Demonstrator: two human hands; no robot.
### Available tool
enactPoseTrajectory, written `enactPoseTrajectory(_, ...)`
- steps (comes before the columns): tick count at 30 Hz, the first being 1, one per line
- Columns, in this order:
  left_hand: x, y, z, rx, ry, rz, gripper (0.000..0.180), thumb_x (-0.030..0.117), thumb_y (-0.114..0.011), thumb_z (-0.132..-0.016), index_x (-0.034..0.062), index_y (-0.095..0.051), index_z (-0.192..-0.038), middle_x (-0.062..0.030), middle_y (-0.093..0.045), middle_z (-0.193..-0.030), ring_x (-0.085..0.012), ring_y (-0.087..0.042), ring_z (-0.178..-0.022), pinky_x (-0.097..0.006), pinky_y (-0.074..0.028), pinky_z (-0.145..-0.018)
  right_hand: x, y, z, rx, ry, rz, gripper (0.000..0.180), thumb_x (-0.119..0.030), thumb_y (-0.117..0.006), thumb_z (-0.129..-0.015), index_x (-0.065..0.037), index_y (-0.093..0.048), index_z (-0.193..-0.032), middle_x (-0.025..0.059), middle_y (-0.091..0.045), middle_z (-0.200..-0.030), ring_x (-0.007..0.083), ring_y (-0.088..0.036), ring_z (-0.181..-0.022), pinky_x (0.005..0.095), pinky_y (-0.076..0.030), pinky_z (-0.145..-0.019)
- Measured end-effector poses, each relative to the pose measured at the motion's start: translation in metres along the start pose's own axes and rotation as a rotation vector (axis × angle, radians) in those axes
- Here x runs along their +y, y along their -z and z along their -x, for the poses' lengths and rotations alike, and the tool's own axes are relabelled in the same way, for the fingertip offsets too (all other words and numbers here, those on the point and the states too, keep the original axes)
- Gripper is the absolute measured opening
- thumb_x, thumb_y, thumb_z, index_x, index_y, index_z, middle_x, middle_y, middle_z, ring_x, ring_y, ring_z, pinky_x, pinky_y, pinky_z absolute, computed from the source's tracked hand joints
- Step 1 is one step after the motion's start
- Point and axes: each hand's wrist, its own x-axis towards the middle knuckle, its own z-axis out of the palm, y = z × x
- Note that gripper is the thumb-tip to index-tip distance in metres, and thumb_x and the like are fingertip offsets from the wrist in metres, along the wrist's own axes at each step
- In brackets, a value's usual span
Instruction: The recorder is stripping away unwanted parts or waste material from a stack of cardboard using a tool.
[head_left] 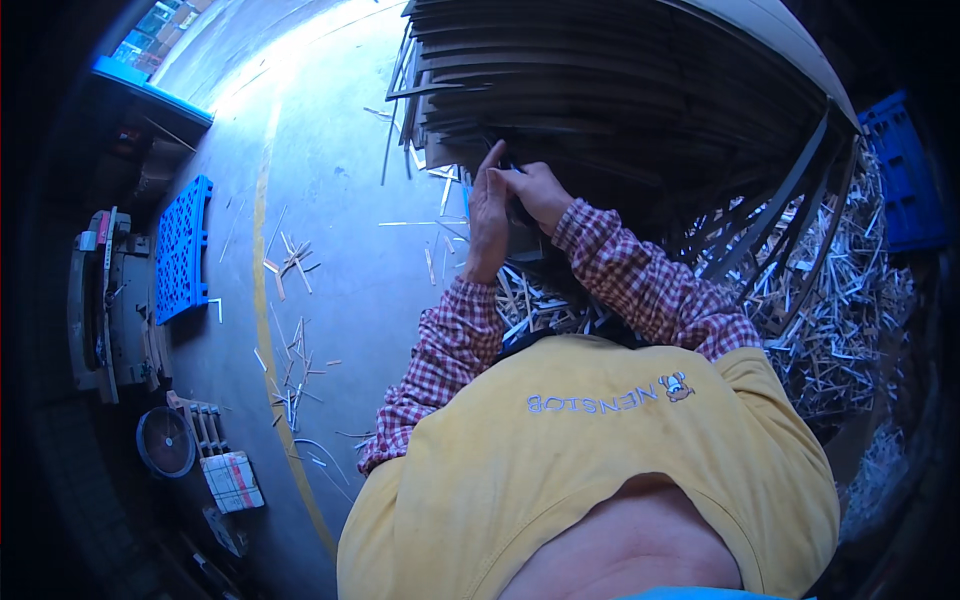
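Observation:
My left hand (487, 215) is raised with its fingers straight and pointing up, its palm side against a small dark object (517, 212). My right hand (540, 193) is curled over the same object from the right. What the object is cannot be made out. Both hands are in front of the lower edge of a tall stack of thin wooden boards (600, 90). My sleeves are red plaid, and a yellow garment covers my chest.
A heap of pale wood offcuts (840, 300) lies to the right with long dark strips (790, 200) leaning over it. Blue plastic pallets lie at left (183, 250) and far right (905, 170). A yellow floor line (262, 300), scattered scraps (295, 260) and a machine (100, 300) are on the left.

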Motion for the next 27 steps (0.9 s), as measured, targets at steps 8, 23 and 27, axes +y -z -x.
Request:
enactPoseTrajectory(8, -0.028, 0.021, 0.031, 0.162, 0.040, -0.075, 0.043, 0.029, -0.032, -0.097, 0.0038, -0.036, -0.132, -0.0131, -0.051, -0.113, -0.0163, -0.048, -0.101, -0.027, -0.041, -0.084, 0.049, -0.007, -0.003, -0.339, 0.017, 0.306, 0.035, -0.032, -0.055, -0.085, 0.003, -0.060, -0.086, 0.0041, -0.059, -0.071, 0.0081, -0.053, -0.064, 0.0240, -0.043, -0.055)
enactPoseTrajectory(23, 0.019, 0.044, 0.003, 0.376, -0.364, -0.292, 0.039, 0.028, -0.036, -0.096, -0.0021, -0.049, -0.117, -0.0158, -0.058, -0.104, -0.0181, -0.062, -0.083, -0.027, -0.048, -0.073, 0.031, 0.020, -0.023, 0.084, 0.313, 0.575, 0.038, -0.033, -0.055, -0.085, 0.005, -0.061, -0.079, 0.0207, -0.061, -0.072, 0.0259, -0.061, -0.064, 0.0372, -0.045, -0.057)
enactPoseTrajectory(27, 0.061, 0.054, -0.065, 0.307, -0.714, -0.692, 0.023, 0.009, -0.057, -0.084, 0.0040, -0.058, -0.107, -0.0114, -0.059, -0.095, -0.0232, -0.057, -0.085, -0.032, -0.046, -0.075, 0.061, 0.018, -0.043, 0.239, 0.500, 0.601, 0.039, -0.033, -0.054, -0.084, 0.004, -0.059, -0.074, 0.0254, -0.058, -0.069, 0.0343, -0.061, -0.066, 0.0427, -0.044, -0.054)
